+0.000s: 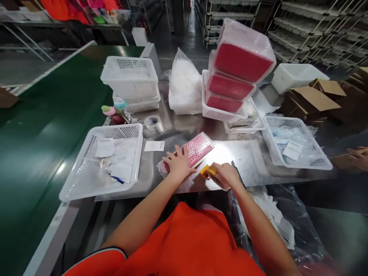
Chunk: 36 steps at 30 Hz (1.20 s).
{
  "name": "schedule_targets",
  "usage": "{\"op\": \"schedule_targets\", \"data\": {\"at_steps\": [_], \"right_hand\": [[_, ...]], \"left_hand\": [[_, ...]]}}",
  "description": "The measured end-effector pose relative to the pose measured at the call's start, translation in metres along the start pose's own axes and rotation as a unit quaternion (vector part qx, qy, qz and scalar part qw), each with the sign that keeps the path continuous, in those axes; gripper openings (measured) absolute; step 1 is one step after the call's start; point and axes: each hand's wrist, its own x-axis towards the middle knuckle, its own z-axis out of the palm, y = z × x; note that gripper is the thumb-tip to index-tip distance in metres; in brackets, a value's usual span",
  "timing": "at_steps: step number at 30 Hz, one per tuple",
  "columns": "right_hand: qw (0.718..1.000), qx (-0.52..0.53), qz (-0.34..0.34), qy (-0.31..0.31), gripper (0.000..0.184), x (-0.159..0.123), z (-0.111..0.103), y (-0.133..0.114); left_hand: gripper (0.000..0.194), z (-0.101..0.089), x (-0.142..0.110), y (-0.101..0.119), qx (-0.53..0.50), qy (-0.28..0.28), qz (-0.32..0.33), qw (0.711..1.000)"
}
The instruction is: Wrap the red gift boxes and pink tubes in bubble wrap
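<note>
1. Package [199, 148], pink under bubble wrap, lies mid-table [241, 157], the left hand [177, 163] spread flat on it
2. Right hand [225, 175] grips a yellow tool [207, 171] at its near right
3. Tape [153, 124] sits far left of it

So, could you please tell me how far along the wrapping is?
The pink item already looks bubble-wrapped. The left hand presses it while the right hand holds an orange tool close by. Probably left: securing the loose wrap at one end; the white card also lies apart, unattached.
</note>
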Motion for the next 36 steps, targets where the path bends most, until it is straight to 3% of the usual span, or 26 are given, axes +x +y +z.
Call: {"op": "schedule_targets", "data": {"at_steps": [4,7,9,14,18,20,21,22,23,25,27,29,31,33,35,36], "right_hand": [[0.986,-0.154,0.045,-0.041,0.059,0.004,-0.023,0.032],[0.984,-0.164,0.065,0.026,0.064,0.013,-0.044,0.082],[0.972,-0.215,0.052,0.078,0.055,0.028,-0.051,0.117],[0.944,-0.301,-0.077,0.109,0.030,0.080,-0.029,0.191],[0.948,-0.271,-0.084,0.146,0.028,0.109,-0.003,0.220],[0.955,-0.182,-0.062,0.228,0.043,0.116,0.008,0.212],[0.958,-0.109,-0.054,0.261,0.055,0.118,0.014,0.200],[0.963,-0.020,-0.054,0.264,0.069,0.120,0.019,0.183],[0.969,0.082,-0.061,0.225,0.081,0.121,0.025,0.162],[0.952,0.292,-0.084,0.029,0.097,0.122,0.035,0.116],[0.874,0.440,-0.090,-0.184,0.103,0.124,0.041,0.073],[0.811,0.503,-0.079,-0.290,0.107,0.128,0.038,0.044],[0.795,0.524,-0.049,-0.302,0.105,0.135,0.030,0.031],[0.793,0.536,0.001,-0.288,0.098,0.142,0.021,0.033],[0.788,0.550,0.052,-0.272,0.090,0.149,0.016,0.043],[0.786,0.555,0.074,-0.261,0.086,0.151,0.016,0.050]], "left_hand": [[0.104,0.013,0.014,0.016,0.005,0.063,0.005,0.998],[0.110,0.023,0.023,0.024,-0.003,0.072,-0.002,0.997],[0.114,0.026,0.026,0.027,-0.005,0.058,-0.014,0.998],[0.109,0.018,0.038,0.019,-0.007,0.044,-0.031,0.999],[0.113,0.004,0.051,-0.021,-0.100,0.027,-0.086,0.991],[0.118,0.000,0.050,-0.050,-0.223,0.047,-0.131,0.965],[0.119,0.000,0.048,-0.063,-0.307,0.060,-0.151,0.938],[0.119,0.001,0.045,-0.074,-0.400,0.062,-0.171,0.898],[0.116,0.003,0.042,-0.081,-0.493,0.052,-0.190,0.848],[0.104,0.014,0.038,-0.084,-0.648,0.002,-0.225,0.728],[0.087,0.030,0.038,-0.072,-0.743,-0.050,-0.244,0.621],[0.073,0.048,0.044,-0.052,-0.791,-0.066,-0.246,0.556],[0.067,0.065,0.053,-0.033,-0.818,-0.061,-0.232,0.523],[0.066,0.082,0.063,-0.021,-0.831,-0.068,-0.213,0.510],[0.068,0.097,0.072,-0.018,-0.825,-0.088,-0.210,0.518],[0.070,0.106,0.076,-0.019,-0.808,-0.094,-0.223,0.538]]}}
